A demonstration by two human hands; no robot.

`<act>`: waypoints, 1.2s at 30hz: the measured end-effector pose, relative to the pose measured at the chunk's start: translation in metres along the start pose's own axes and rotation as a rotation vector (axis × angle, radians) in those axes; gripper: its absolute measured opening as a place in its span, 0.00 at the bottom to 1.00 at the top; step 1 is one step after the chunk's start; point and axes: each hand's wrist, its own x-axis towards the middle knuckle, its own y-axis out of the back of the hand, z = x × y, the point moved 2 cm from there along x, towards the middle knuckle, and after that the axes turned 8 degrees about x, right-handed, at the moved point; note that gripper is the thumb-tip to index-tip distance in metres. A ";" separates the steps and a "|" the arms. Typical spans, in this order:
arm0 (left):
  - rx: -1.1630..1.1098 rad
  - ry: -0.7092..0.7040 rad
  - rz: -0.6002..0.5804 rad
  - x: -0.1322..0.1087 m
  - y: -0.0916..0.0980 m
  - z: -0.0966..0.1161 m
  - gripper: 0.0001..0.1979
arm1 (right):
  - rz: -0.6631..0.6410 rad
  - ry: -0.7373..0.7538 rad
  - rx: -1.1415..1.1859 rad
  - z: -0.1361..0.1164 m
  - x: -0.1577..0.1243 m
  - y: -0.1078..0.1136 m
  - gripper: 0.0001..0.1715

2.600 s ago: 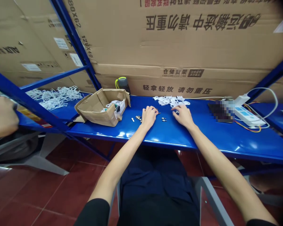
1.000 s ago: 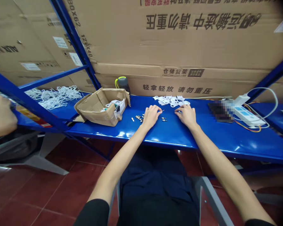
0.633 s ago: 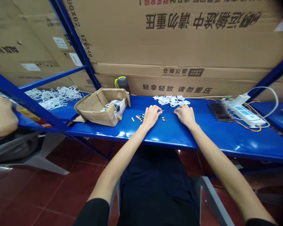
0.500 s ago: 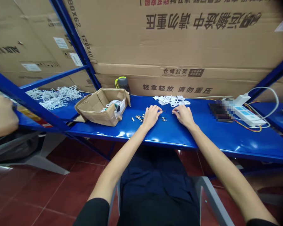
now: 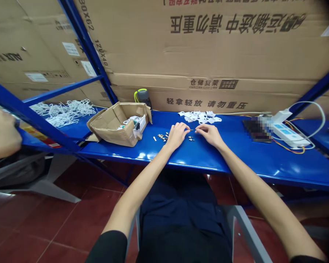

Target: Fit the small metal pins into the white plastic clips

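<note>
**Where are the hands?**

The left hand (image 5: 177, 136) lies palm-down on the blue counter (image 5: 244, 160), its fingers loosely curved and open. The right hand (image 5: 210, 135) is near it at 3 o'clock, with thumb and forefinger drawn together at a thin metal pin (image 5: 192, 129) in the gap between the hands. I cannot tell whether they grip it.

**What lies close by?**

Two small metal pins (image 5: 191, 138) sit just below that gap. At the left hand's 9 o'clock, just beside it, is a cluster of small metal fittings (image 5: 162, 136), then a small white piece (image 5: 154, 138). At 12 o'clock, near the back edge, white plastic parts (image 5: 199, 117) lie in a loose heap.

**How much room is there?**

Little toward 6 o'clock: the counter's front edge runs close below the wrists. Toward 3 o'clock, bare blue counter stretches to a pixelated dark object (image 5: 257, 129) and a white power strip (image 5: 287, 134). Toward 9 o'clock, an open cardboard box (image 5: 109, 133) limits the space. Farther along, past a blue shelf upright (image 5: 30, 118), is another person's hand (image 5: 2, 133).
</note>
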 end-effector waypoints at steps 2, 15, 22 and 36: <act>-0.001 -0.003 0.003 0.000 -0.001 -0.001 0.10 | -0.005 -0.007 0.022 0.001 0.000 -0.001 0.14; -0.007 -0.009 0.010 0.000 0.000 0.000 0.09 | 0.018 -0.037 -0.007 0.009 0.002 0.001 0.13; -0.007 -0.004 0.013 0.001 -0.001 0.000 0.09 | 0.045 -0.131 0.146 0.013 0.002 0.001 0.20; 0.004 -0.008 0.020 0.001 -0.001 0.000 0.09 | 0.059 -0.079 0.257 0.008 0.003 -0.002 0.25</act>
